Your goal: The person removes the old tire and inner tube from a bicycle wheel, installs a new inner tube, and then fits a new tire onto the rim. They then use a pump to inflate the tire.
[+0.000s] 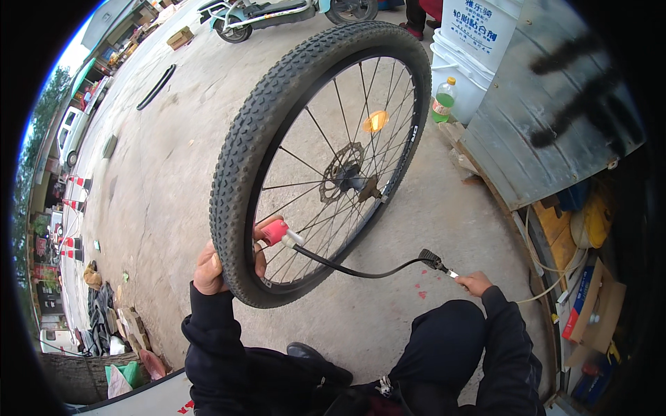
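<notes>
A bicycle wheel [232, 173] with a knobby black tire stands tilted in front of me. My left hand [210, 270] is closed around the tire at its lower left, the thumb outside and fingers reaching past the rim. Beside those fingers, inside the rim, sits a red and white pump head [277, 233]. A black air hose [347, 272] runs from it to a black, ribbed inflator piece [431, 259] with a metal end. My right hand [474, 283] grips that metal end. The wheel has a brake disc [340, 173] and an orange reflector [375, 121].
A metal sheet [548, 132] leans at the right, near white buckets [458, 76] and a bottle of green liquid [443, 100]. A pale hose [555, 295] and an open cardboard box [602, 312] lie lower right. A parked scooter [263, 14] stands at the back.
</notes>
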`<move>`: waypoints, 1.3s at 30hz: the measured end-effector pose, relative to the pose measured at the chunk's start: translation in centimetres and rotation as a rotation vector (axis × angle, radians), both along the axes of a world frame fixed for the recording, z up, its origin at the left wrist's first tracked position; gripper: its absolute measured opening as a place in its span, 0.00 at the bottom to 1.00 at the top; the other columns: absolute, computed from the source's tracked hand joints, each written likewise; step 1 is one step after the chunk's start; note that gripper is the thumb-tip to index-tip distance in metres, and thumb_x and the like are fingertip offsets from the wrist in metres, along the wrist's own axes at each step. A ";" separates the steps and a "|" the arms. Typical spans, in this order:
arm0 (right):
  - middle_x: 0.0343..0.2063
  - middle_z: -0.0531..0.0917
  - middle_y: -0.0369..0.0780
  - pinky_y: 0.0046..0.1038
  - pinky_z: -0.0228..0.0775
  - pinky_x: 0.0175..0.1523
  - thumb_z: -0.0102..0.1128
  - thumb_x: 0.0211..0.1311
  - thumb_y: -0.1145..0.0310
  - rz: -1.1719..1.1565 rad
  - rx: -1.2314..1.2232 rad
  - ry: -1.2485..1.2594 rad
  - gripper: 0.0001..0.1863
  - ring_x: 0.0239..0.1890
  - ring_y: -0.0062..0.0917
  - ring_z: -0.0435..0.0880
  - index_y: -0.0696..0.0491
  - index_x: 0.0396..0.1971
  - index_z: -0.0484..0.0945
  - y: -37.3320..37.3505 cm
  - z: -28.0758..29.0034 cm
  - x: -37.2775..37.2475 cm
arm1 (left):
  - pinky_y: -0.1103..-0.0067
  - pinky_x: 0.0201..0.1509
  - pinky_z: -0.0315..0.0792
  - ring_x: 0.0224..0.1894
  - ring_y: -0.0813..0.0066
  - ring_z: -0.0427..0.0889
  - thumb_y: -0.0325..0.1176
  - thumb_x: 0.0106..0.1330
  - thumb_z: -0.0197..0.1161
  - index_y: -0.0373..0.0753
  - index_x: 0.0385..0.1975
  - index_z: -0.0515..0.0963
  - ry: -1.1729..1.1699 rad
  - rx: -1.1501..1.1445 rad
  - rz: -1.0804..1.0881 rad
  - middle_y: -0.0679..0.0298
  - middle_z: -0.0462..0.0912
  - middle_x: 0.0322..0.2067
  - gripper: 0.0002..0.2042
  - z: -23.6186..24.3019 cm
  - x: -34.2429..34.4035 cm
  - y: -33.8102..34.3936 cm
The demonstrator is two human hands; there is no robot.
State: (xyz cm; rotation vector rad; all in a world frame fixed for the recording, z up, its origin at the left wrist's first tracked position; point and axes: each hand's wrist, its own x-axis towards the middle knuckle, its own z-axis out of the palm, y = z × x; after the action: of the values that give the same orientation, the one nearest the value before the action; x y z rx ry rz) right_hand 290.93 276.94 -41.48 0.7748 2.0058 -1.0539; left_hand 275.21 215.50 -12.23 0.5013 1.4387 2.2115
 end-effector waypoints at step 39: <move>0.17 0.78 0.46 0.42 0.66 0.32 0.71 0.57 0.36 0.203 0.112 0.028 0.39 0.22 0.31 0.75 0.66 0.22 0.81 -1.1 0.1 -0.1 | 0.76 0.38 0.75 0.34 0.69 0.84 0.66 0.68 0.63 0.23 0.67 0.69 0.023 -0.063 0.046 0.35 0.80 0.56 0.46 0.0 0.2 0.7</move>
State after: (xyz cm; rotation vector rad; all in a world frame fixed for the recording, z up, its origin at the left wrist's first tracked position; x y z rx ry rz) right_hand 290.82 275.79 -41.34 0.6011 2.1317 -0.8460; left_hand 275.39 216.24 -12.20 0.4783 1.5409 2.1949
